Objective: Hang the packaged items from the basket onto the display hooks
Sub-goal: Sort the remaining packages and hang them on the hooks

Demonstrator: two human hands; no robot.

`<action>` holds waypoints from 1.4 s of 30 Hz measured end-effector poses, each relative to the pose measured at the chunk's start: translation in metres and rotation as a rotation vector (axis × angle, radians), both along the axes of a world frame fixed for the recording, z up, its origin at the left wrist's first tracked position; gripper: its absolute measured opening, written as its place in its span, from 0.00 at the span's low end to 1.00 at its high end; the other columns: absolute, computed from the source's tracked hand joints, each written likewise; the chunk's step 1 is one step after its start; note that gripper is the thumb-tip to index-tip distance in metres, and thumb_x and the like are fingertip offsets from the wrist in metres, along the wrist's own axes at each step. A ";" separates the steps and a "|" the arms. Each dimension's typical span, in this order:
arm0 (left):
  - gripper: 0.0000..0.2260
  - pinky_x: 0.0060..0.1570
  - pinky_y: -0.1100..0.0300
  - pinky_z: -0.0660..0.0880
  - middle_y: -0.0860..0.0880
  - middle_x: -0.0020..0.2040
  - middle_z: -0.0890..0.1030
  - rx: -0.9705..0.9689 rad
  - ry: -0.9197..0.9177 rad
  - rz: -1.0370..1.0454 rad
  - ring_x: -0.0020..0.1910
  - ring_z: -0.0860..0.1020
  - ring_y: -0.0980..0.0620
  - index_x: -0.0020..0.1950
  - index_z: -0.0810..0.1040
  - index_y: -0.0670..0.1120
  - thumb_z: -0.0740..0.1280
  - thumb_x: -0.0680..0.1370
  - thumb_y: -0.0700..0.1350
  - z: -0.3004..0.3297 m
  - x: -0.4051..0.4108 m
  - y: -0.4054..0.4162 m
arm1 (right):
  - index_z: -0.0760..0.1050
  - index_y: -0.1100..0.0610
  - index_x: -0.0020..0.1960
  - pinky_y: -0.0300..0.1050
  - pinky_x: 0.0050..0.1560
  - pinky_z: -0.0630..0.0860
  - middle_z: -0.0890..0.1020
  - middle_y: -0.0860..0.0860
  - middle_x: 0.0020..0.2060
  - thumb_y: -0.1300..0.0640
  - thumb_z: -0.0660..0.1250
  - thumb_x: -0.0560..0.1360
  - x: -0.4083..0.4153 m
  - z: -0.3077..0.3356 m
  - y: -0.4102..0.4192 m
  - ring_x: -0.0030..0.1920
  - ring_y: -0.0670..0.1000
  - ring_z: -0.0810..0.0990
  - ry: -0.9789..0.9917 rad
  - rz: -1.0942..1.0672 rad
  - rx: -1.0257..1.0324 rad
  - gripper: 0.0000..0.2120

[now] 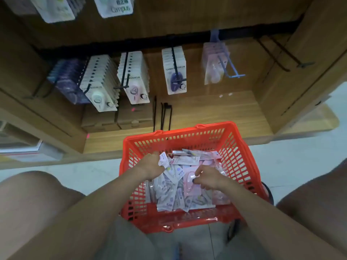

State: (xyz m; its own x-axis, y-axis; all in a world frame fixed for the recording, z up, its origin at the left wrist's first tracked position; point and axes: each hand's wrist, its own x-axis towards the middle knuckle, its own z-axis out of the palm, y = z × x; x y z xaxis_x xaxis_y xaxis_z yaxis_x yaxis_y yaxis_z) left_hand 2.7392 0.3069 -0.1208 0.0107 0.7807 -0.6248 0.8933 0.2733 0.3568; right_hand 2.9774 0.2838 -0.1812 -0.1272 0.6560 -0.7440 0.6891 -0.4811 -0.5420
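A red plastic basket point(234, 147) stands on the floor in front of me, holding several packaged items point(174, 196) in white, lilac and pink wrappers. Both hands are inside it. My left hand point(150, 166) grips a small white package point(163, 160) at the heap's far left. My right hand point(206, 178) pinches a pink package point(189, 186) lying on the heap. Above, display hooks on a black rail carry rows of packages point(134, 77). A blue hook point(228, 67) holds a few pink packs, and black hooks point(281, 55) at the right are bare.
Brown cardboard boxes point(116, 117) sit on the wooden bottom shelf under the hooks, with loose black hooks point(163, 115) leaning beside them. Wooden side panels close in the bay. My knees flank the basket on the pale tiled floor.
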 end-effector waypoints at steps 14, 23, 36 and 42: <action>0.38 0.69 0.53 0.70 0.38 0.79 0.65 -0.216 -0.133 0.572 0.77 0.68 0.38 0.82 0.52 0.34 0.71 0.82 0.45 -0.113 -0.009 -0.051 | 0.66 0.58 0.76 0.50 0.58 0.76 0.71 0.57 0.69 0.52 0.71 0.78 -0.080 -0.064 -0.009 0.64 0.59 0.77 -0.153 0.096 0.276 0.30; 0.28 0.63 0.50 0.77 0.40 0.67 0.78 -0.166 0.039 0.535 0.67 0.78 0.39 0.74 0.64 0.39 0.72 0.80 0.47 -0.142 -0.007 -0.050 | 0.71 0.62 0.68 0.50 0.64 0.74 0.65 0.57 0.67 0.49 0.70 0.78 -0.108 -0.090 0.012 0.69 0.60 0.68 -0.241 0.137 0.220 0.24; 0.21 0.59 0.48 0.78 0.37 0.66 0.74 -0.050 0.069 0.487 0.61 0.79 0.37 0.80 0.61 0.50 0.58 0.86 0.46 -0.158 -0.001 -0.067 | 0.70 0.60 0.69 0.53 0.65 0.74 0.74 0.60 0.67 0.41 0.77 0.70 -0.110 -0.101 0.020 0.68 0.62 0.73 -0.288 0.044 0.141 0.36; 0.11 0.44 0.53 0.76 0.43 0.52 0.79 -0.128 -0.079 0.547 0.48 0.79 0.44 0.69 0.69 0.47 0.55 0.87 0.43 -0.154 -0.004 -0.061 | 0.71 0.56 0.58 0.47 0.47 0.74 0.81 0.53 0.52 0.49 0.75 0.70 -0.104 -0.095 0.024 0.55 0.57 0.80 -0.192 0.012 0.011 0.22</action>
